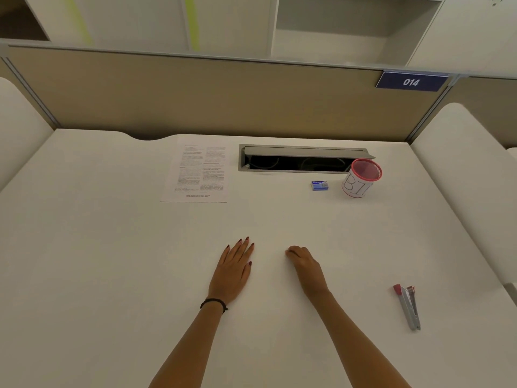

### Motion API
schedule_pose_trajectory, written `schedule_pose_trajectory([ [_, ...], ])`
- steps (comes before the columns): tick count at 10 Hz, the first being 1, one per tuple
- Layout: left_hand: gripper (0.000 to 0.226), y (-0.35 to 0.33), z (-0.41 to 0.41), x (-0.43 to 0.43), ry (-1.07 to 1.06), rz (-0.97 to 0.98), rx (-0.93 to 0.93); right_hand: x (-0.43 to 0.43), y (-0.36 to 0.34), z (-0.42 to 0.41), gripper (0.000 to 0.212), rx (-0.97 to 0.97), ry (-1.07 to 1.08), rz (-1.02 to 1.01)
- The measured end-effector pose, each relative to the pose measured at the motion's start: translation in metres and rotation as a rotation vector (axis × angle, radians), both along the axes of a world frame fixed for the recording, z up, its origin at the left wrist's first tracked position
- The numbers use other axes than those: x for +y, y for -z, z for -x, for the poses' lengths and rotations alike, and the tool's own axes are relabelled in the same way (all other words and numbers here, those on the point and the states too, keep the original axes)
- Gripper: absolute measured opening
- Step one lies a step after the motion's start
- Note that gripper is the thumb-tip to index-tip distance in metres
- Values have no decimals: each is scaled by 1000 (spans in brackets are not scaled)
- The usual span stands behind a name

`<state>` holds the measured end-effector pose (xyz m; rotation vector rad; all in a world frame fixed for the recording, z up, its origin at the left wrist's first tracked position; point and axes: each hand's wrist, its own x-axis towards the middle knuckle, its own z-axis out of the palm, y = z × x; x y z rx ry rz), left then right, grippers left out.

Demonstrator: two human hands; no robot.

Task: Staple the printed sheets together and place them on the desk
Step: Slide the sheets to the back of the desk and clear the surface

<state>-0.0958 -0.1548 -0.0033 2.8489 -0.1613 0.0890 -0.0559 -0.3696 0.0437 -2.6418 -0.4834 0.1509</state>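
Printed sheets beyond flat left hand, curled right hand

Desk: smooth matt white top. Printed sheets near far edge: matt white paper. Stapler near right edge: grey metal with a slight sheen, red plastic end. Cup toward far right corner: red mesh with a white paper wrap. Small box beside it: blue card. Partition along far edge: matt beige cloth. Cable slot lid: grey metal.
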Motion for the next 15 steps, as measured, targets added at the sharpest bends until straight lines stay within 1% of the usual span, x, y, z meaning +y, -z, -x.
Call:
schedule_pose_trajectory([
  [1,50,0,0,0,-2,0,1,-6,16,-8,18,-191,-107,179],
  [2,50,1,-1,0,-3,6,-3,-4,16,-11,35,-162,-107,143],
  [3,50,1,0,0,-2,6,-2,-3,12,-16,38,-160,-118,204],
  [4,50,0,-1,0,-1,8,-3,-1,12,-17,32,-208,-140,190],
  [5,50,-1,-1,0,0,11,-2,-1,12,-24,14,-77,26,-116],
  [6,50,-1,0,0,-1,12,0,-6,10,-26,19,84,299,-545],
  [7,50,-2,0,0,-2,12,0,-11,12,-24,14,90,314,-552],
  [8,50,-3,0,0,-3,22,-1,-8,14,-24,8,79,194,-430],
  [9,50,-2,0,0,-1,26,0,0,14,-24,8,103,112,-303],
  [10,50,-1,0,0,-2,35,-1,2,13,-28,10,121,144,-298],
  [11,50,-2,0,0,1,40,0,3,11,-33,13,136,152,-247],
  [12,50,-2,0,0,-3,35,-2,4,9,-34,16,147,133,-185],
  [14,50,-4,-1,-1,-5,38,-4,2,6,-35,16,154,72,-93],
  [15,50,-4,0,-1,-5,42,-6,3,8,-33,22,115,44,-38],
])
